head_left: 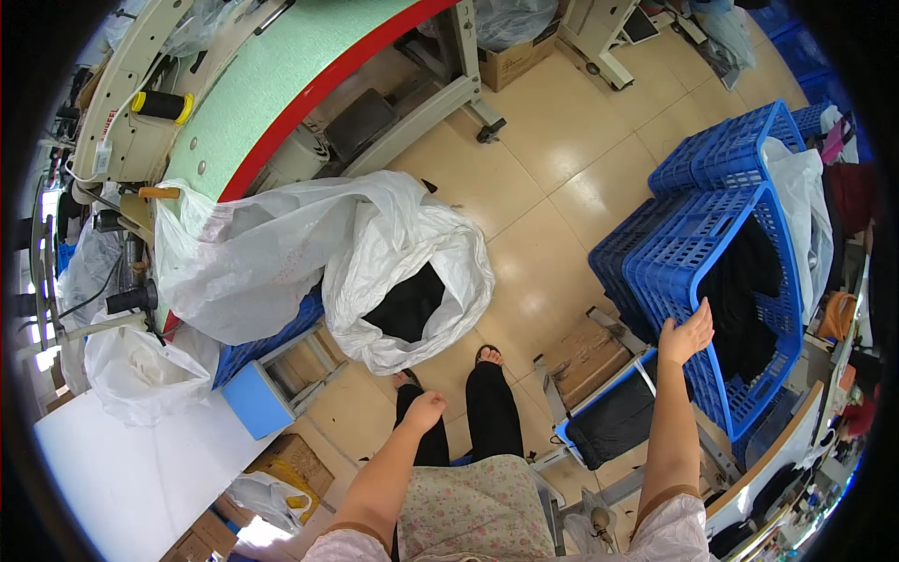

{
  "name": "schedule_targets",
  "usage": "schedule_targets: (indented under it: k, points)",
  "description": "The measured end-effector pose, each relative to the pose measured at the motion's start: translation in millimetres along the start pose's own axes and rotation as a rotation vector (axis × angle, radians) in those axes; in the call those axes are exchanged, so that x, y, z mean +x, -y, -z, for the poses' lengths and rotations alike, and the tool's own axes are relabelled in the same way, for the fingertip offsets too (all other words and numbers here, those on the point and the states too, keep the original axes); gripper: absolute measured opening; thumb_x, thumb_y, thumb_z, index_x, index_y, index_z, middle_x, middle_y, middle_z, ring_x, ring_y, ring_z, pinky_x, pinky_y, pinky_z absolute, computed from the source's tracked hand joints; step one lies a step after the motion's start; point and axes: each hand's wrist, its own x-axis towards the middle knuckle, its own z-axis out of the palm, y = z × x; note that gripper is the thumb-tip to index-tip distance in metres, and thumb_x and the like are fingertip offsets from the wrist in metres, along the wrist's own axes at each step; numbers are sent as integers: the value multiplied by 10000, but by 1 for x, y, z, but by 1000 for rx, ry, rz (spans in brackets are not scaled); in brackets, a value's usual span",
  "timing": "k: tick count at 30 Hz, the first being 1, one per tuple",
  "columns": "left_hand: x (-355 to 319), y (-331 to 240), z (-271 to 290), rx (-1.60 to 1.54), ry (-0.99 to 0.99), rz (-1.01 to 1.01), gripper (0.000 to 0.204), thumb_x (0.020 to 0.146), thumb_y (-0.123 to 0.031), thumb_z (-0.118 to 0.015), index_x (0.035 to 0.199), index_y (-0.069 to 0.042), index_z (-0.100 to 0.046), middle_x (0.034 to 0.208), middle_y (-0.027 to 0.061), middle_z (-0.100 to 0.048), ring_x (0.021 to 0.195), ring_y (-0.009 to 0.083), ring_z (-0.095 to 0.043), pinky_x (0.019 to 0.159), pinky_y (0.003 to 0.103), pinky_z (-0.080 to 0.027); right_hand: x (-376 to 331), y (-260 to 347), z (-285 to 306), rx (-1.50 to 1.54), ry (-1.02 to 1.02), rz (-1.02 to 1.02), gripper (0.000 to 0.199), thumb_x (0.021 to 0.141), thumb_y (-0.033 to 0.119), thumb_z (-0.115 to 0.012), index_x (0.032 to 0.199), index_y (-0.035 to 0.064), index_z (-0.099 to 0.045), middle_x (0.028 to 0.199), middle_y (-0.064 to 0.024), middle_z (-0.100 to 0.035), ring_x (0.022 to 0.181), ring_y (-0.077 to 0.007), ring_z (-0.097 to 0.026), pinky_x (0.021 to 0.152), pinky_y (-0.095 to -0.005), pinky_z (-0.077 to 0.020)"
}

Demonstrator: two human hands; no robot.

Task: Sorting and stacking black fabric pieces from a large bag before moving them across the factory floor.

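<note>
My right hand [688, 337] is at the edge of a blue plastic crate [688, 253] on the right, its fingers stretched out. Whether it touches the crate's rim I cannot tell. Dark cloth pieces [744, 300] lie inside that crate. Over my lap, my left hand [428, 412] is curled closed, and nothing shows in it. Just beyond it, a large white woven sack [375, 314] stands on the floor with its mouth rolled open. Black cloth [409, 304] is visible down inside the sack.
A green table with a red edge [309, 89] curves across the upper left, with a yellow-ended black thread cone [162, 106]. A blue stool [256, 400] stands left of my legs. Black fabric [613, 426] covers a blue-edged seat on my right. Tiled floor [599, 201] lies between sack and crates.
</note>
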Motion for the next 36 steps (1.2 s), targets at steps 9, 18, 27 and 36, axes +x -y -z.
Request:
schedule_targets:
  k: [9,18,27,36]
  points:
    - [5,1,7,-35,76,-97,340,823,-259,-575,1032,6,-617,963,187,-654,937,306,-627,823,362,-474,-27,10,18,-32,162,-33,933,602,120,-658,1428,20,-235,1463,-223,-244,1334,-426,-246,1085,-531,-205]
    - [11,92,56,-60,7,-73,361,820,-275,-620,1043,8,-618,991,174,-659,945,288,-628,842,350,-472,-252,176,44,84,1176,209,424,732,371,-644,970,22,-679,1122,-154,-580,1057,-316,-532,904,-452,-401]
    - [-22,122,91,-112,-1,51,371,839,-278,-613,1085,-1,-601,1016,168,-648,973,280,-612,846,349,-465,-383,269,111,560,1400,467,402,704,249,-659,1094,154,-626,1357,-149,-431,1267,-336,-383,1018,-439,-368]
    - [-44,141,81,-200,20,72,377,835,-291,-615,1082,-7,-608,1036,166,-645,988,293,-609,863,355,-467,-350,167,70,48,1500,323,538,640,384,-727,1088,95,-652,1222,-199,-540,1132,-360,-503,979,-409,-413]
